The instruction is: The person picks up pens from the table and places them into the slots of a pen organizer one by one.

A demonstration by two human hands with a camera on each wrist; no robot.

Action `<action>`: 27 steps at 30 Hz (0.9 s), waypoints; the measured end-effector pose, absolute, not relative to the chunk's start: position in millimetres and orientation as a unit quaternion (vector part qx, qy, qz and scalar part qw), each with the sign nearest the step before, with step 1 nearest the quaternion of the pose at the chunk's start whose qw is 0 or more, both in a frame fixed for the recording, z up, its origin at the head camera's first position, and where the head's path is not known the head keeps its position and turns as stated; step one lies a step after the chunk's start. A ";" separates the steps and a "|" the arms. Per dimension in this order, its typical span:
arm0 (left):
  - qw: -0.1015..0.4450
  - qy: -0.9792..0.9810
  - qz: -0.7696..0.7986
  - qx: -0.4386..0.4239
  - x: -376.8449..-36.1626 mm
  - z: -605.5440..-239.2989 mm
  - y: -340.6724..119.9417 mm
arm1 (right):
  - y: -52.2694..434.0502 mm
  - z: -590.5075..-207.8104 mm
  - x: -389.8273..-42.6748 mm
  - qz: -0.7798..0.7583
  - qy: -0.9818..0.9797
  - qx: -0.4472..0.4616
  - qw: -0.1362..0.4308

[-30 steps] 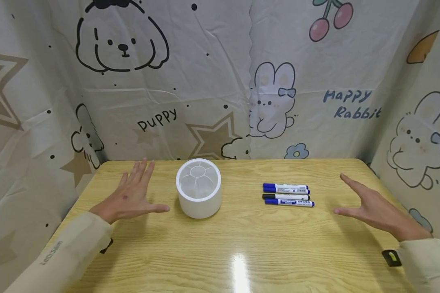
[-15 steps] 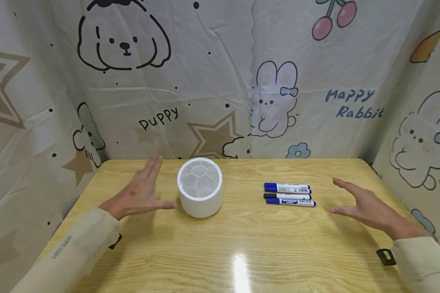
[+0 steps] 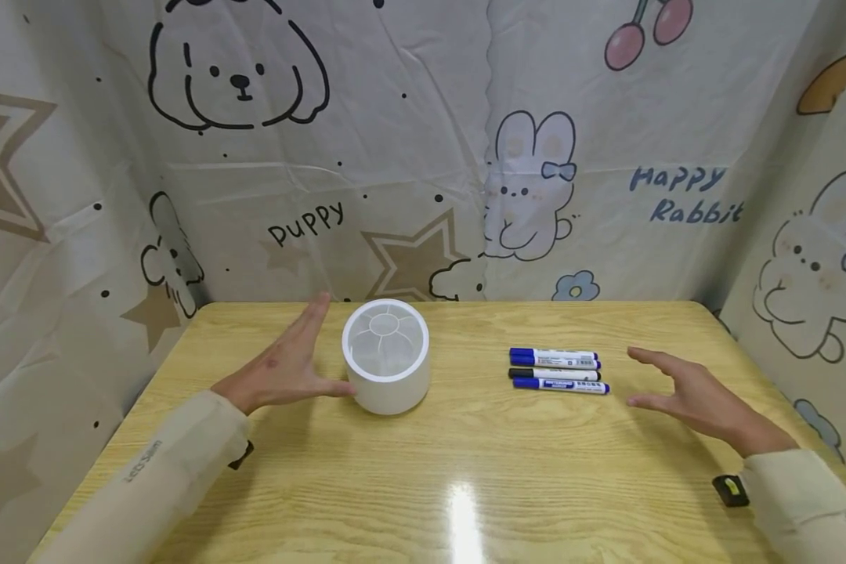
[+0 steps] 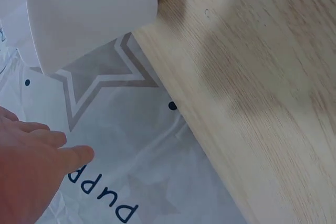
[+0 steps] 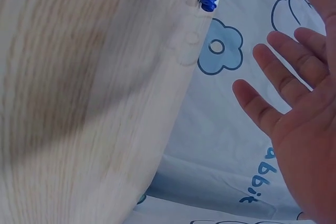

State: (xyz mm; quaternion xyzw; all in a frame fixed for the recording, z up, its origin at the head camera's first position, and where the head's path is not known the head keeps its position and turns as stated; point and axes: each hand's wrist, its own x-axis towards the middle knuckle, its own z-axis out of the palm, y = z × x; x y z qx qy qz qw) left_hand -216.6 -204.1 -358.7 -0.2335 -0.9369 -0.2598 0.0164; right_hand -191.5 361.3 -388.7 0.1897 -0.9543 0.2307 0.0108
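Note:
A white round pen holder (image 3: 396, 395) with several compartments stands upright, left of the table's middle. My left hand (image 3: 285, 368) is just left of it, thumb and fingers spread apart; the thumb tip overlaps its side in the head view, and whether it touches I cannot tell. In the left wrist view the fingers of the left hand (image 4: 37, 161) are apart from the holder (image 4: 94, 14). Several whiteboard markers, among them a black-capped one (image 3: 557, 375) and a blue-capped one (image 3: 562, 385), lie side by side. Right of them hovers my right hand (image 3: 708, 403), fingers extended, holding nothing.
The wooden table (image 3: 366, 486) ends at a back edge against a patterned cloth (image 3: 395, 141) that also hangs along both sides. Light glares off the tabletop near the front. Each wrist wears a small dark device (image 3: 731, 490).
My left hand has moved right, up to the pen holder. My right hand has drifted slightly left toward the markers. The holder and markers stay in place on the table.

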 end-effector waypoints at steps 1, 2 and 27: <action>0.015 -0.935 -0.265 -0.235 -216.9 -358.7 -202.9 | 361.0 -389.2 -191.9 0.230 -0.954 0.190 0.011; 0.014 -0.934 -0.268 -0.237 -217.3 -358.8 -201.7 | 360.8 -389.7 -192.3 0.229 -0.954 0.191 0.012; 0.028 -0.905 -0.340 -0.254 -228.4 -373.7 -176.4 | 351.3 -406.5 -202.1 0.241 -0.947 0.207 0.039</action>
